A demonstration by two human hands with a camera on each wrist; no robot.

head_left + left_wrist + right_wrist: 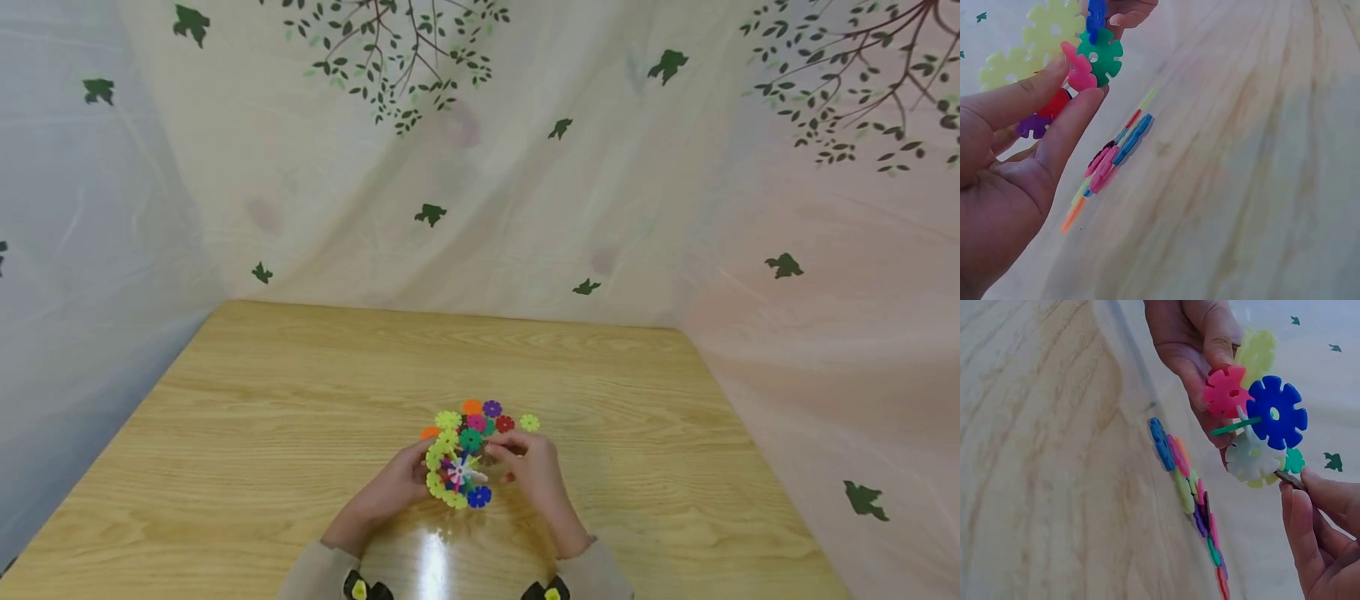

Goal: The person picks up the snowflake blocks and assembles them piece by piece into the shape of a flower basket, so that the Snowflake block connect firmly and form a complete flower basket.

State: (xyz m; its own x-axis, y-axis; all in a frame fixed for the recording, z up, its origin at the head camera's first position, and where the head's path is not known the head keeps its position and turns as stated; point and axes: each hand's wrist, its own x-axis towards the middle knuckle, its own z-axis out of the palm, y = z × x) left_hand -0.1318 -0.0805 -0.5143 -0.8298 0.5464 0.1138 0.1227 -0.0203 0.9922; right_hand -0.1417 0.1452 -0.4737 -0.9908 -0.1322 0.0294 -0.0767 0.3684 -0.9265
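Note:
Between the thumb and fingers of my left hand [393,487] is a cluster of slotted, flower-shaped plastic discs [435,456]. Yellow discs form a curved row, with white, pink, green and blue ones joined to it. In the left wrist view, my left thumb and fingers hold it near a pink disc [1083,74] and a green disc [1104,59]. My right hand [536,467] pinches a dark brown disc [1292,480], seen edge-on in the right wrist view. Its tip meets the cluster beside the white disc [1252,459]; whether it is slotted in, I cannot tell.
Loose discs lie on the wooden table [300,400] beyond the hands, among them a purple disc [492,408], a red disc [505,424], a yellow disc [529,422] and a blue disc [1160,444]. A printed cloth [480,183] hangs behind the table and at its sides.

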